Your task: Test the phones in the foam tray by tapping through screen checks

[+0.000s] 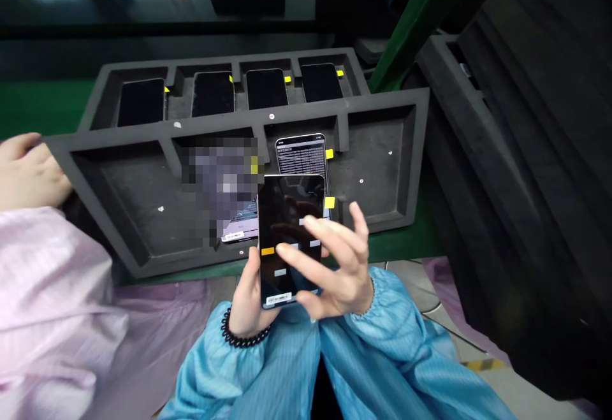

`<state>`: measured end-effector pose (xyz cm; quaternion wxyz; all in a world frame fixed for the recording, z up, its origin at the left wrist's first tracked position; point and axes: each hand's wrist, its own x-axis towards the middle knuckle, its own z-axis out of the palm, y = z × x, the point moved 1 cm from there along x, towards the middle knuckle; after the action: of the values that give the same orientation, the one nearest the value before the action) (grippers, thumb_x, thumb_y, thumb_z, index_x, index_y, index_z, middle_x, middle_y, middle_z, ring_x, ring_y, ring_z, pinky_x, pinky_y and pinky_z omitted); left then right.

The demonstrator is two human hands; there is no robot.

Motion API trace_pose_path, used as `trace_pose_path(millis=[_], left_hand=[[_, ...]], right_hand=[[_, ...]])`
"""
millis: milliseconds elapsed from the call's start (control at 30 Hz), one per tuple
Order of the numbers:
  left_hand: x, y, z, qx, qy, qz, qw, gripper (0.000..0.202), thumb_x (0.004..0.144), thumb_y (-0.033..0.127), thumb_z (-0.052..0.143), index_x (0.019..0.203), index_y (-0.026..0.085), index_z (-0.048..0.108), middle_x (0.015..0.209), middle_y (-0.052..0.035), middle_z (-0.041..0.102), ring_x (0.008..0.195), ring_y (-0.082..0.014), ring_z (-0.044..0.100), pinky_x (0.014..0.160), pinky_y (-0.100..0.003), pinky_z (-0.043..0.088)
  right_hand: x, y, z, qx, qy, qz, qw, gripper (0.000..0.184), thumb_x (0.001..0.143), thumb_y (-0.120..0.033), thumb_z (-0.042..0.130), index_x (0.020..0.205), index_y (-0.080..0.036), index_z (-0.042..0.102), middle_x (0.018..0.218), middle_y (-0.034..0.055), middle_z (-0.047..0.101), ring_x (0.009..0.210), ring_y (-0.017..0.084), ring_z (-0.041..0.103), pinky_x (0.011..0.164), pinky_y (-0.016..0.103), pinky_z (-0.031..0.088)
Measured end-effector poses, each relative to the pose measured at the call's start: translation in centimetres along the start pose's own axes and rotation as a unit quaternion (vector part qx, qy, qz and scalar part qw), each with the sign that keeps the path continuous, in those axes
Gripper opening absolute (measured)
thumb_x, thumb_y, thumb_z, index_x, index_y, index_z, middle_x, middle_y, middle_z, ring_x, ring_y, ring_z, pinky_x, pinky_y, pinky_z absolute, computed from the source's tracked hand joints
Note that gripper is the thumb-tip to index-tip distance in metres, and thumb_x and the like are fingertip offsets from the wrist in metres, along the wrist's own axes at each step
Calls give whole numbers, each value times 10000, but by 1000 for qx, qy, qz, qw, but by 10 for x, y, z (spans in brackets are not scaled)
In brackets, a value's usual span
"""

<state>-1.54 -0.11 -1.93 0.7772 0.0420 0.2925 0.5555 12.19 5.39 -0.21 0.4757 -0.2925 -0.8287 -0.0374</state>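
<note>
My left hand (248,299) grips a smartphone (291,203) from below and along its side. The phone's dark screen shows several small white blocks and one orange block, and a barcode label sits at its lower edge. A yellow tab sticks out at its right. Over the screen, my right hand (339,260) has its fingers spread, two fingertips at the glass. Behind the held phone, a second phone (301,152) with lines of text lit on its screen lies in a black compartment tray (382,216). To its left, another phone (241,225) is partly blurred out.
Behind stands another black tray (98,98) with several dark-screened phones (268,88) bearing yellow tabs. A co-worker's hand (33,171) in a pink sleeve rests at the left. Stacked black trays (540,152) rise at the right, beside a green post (411,18).
</note>
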Motion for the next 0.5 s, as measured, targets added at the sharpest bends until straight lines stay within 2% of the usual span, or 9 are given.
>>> trace_pose_path(millis=[67, 167, 367, 433, 500], left_hand=[[0, 2, 4, 1, -28, 11, 1000, 467, 994, 511, 424, 1111, 246, 790, 1274, -48, 725, 1493, -266, 417, 1291, -463, 280], [0, 5, 7, -8, -41, 11, 999, 524, 1010, 522, 370, 1137, 228, 784, 1279, -64, 721, 1483, -277, 431, 1286, -491, 281], [2, 9, 10, -5, -24, 44, 999, 571, 1041, 436, 270, 1084, 233, 801, 1148, -45, 769, 1470, -231, 450, 1297, -450, 261], [2, 10, 12, -3, -19, 49, 999, 584, 1043, 435, 255, 1078, 237, 803, 1165, -42, 765, 1478, -230, 438, 1298, -450, 257], [3, 11, 15, -1, -10, 49, 999, 594, 1040, 458, 255, 1073, 233, 804, 1237, -48, 740, 1498, -247, 407, 1299, -472, 247]], right_hand=[[-1, 4, -4, -26, 14, 49, 998, 496, 1037, -443, 308, 1248, -270, 722, 1412, 68, 597, 1191, 256, 586, 1243, 551, 334], [-3, 9, -8, -52, -9, 91, 994, 504, 1043, -465, 300, 1267, -270, 707, 1431, 82, 581, 1244, 280, 562, 1232, 568, 337], [-7, 5, -5, -18, -18, 1, 1000, 481, 1049, -427, 296, 1162, -296, 744, 1392, 43, 591, 1164, 202, 571, 1266, 523, 299], [-8, 5, -5, -15, -20, -2, 1000, 489, 1051, -423, 286, 1151, -300, 749, 1358, 43, 612, 1144, 202, 575, 1256, 528, 317], [-10, 7, -7, -15, 12, 11, 1000, 483, 1041, -415, 305, 1133, -294, 763, 1325, 52, 630, 1105, 216, 585, 1232, 526, 357]])
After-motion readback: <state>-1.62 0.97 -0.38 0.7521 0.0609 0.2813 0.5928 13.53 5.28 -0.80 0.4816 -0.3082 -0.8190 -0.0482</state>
